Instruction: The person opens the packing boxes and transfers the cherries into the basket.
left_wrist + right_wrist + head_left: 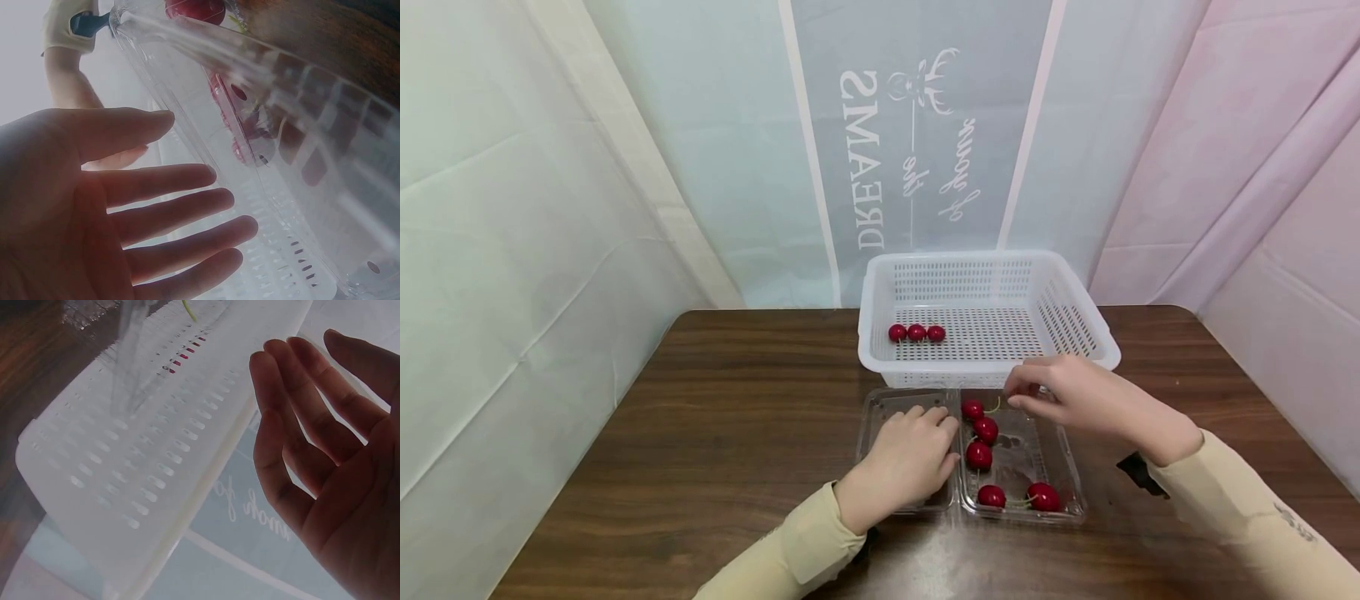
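Note:
A clear plastic clamshell box [1078,487] lies unfolded on the table. Several red cherries [979,456] with green stems sit in its right half. My left hand [904,457] is over the left half, the lid [880,408]; in the left wrist view its fingers [181,215] are spread and nearly straight, holding nothing. Above the top right corner of the box hovers my right hand [1075,396], close to the front rim of a white basket [940,368]. Its fingers [312,412] are loosely bent in the right wrist view, with nothing between them and the thumb.
Three cherries [917,332] stand in a row at the left inside the basket, which is behind the box near the table's back edge. The brown wooden table [737,433] is bordered by hanging cloth [700,125] at the back and sides.

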Available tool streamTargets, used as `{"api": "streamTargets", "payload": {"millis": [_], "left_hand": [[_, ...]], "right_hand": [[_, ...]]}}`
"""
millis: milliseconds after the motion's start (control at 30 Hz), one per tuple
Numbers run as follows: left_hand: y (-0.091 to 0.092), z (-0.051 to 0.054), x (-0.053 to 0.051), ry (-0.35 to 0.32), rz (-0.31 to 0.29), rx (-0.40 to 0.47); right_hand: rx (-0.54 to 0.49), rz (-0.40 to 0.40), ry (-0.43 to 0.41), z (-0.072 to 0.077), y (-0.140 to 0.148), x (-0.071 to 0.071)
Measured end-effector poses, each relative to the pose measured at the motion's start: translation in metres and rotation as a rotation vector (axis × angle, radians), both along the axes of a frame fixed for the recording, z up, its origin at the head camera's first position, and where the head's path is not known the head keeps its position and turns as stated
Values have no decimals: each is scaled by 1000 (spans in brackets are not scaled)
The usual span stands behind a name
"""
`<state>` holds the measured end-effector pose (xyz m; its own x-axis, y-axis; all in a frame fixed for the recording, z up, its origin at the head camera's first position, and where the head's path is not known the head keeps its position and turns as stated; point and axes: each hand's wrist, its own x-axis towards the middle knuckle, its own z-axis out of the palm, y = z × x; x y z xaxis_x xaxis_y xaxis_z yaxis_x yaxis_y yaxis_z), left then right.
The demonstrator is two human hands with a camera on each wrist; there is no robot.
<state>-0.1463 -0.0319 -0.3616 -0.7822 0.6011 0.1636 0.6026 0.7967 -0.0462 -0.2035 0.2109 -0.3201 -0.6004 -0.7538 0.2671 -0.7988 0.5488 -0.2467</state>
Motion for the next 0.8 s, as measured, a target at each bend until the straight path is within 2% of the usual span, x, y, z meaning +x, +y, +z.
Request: {"api": "streamTargets", "payload": {"millis": [167,367,633,800], "left_hand": [[0,-1,0,13,0,4],[0,-1,1,28,-1,10],[-1,0,1,28,-2,5],[-1,1,1,21,-4,5]], "right_hand": [[-10,3,-60,-4,3,4],[-10,54,-75,-12,5,8],[71,105,-218,-11,5,17],[98,164,-247,-13,5,21]]}}
